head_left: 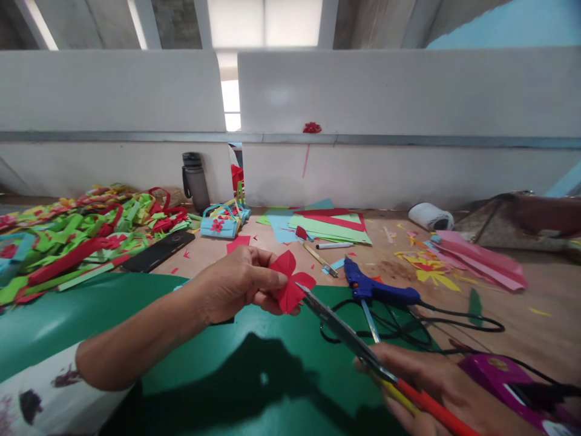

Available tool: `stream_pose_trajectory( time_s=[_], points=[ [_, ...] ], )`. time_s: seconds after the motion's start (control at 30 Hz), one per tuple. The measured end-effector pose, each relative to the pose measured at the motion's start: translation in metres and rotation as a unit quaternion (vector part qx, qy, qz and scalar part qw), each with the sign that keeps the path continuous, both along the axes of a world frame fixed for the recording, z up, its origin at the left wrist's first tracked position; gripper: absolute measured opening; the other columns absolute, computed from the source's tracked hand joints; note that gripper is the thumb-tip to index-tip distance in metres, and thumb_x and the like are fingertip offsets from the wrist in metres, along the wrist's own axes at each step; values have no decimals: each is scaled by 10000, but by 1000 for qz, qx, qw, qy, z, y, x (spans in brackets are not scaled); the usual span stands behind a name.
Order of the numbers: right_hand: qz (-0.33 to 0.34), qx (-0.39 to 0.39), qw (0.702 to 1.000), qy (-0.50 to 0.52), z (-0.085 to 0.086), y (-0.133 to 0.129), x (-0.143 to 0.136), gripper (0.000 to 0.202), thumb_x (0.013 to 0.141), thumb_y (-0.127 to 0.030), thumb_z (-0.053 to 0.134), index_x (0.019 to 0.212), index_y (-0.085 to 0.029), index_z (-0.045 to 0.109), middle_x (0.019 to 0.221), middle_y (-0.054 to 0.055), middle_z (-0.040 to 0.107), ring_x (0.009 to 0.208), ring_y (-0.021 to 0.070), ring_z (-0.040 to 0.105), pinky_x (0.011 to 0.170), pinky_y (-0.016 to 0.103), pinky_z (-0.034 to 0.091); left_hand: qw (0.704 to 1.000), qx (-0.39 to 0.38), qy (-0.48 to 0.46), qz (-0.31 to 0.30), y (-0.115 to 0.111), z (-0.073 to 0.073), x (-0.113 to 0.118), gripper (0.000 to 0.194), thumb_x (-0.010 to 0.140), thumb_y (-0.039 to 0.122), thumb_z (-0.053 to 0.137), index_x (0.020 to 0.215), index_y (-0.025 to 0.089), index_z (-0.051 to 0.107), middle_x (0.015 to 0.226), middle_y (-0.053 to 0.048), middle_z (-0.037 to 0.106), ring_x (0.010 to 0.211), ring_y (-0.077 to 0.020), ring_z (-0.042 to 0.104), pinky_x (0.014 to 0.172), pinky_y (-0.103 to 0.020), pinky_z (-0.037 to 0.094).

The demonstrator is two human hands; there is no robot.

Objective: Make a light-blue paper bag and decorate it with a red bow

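My left hand point(242, 280) is closed, pinching a red paper flower point(287, 266) with pointed petals between thumb and fingers. The fingertips behind the flower are partly hidden. From the lower right, my right hand point(440, 381) grips scissors point(347, 336) with a red and yellow handle. Their blades look nearly closed, and the tip reaches the flower's right petals. Both hands are held above a green surface point(190, 351), where their shadow falls. Beyond the scissors lies a blue glue gun point(381, 290) with a black cord.
Green and red paper strips point(100, 233) pile up at left beside a phone point(158, 251). A dark bottle point(196, 184) and a small blue paper bag point(220, 221) stand behind. Coloured sheets point(327, 227), yellow scraps point(429, 269) and a purple tool point(503, 384) lie farther right.
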State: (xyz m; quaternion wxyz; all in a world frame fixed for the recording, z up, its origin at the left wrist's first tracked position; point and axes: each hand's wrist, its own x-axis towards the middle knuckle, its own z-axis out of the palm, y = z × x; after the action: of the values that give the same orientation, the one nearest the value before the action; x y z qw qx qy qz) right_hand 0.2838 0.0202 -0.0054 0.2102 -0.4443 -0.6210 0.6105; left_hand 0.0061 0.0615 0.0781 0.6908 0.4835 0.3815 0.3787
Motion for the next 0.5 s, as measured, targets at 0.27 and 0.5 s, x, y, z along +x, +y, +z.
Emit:
stream_pose_trajectory(
  time_s=[0.27, 0.5],
  points=[
    [-22, 14, 999, 18, -13, 1, 5, 435, 752, -572, 605, 989, -212, 662, 573, -23, 486, 569, 132, 541, 508, 191, 433, 1000, 4, 5, 13, 2, -3, 0, 161, 596, 176, 720, 630, 95, 586, 550, -50, 628, 550, -196, 660, 486, -230, 468],
    [-4, -2, 1000, 14, -8, 3, 7, 353, 784, -521, 593, 964, -225, 664, 586, -27, 511, 573, 127, 551, 512, 193, 441, 1000, -2, 6, 16, 2, -4, 0, 205, 576, 208, 758, 634, 89, 601, 584, -73, 657, 565, -201, 668, 500, -237, 491]
  ],
)
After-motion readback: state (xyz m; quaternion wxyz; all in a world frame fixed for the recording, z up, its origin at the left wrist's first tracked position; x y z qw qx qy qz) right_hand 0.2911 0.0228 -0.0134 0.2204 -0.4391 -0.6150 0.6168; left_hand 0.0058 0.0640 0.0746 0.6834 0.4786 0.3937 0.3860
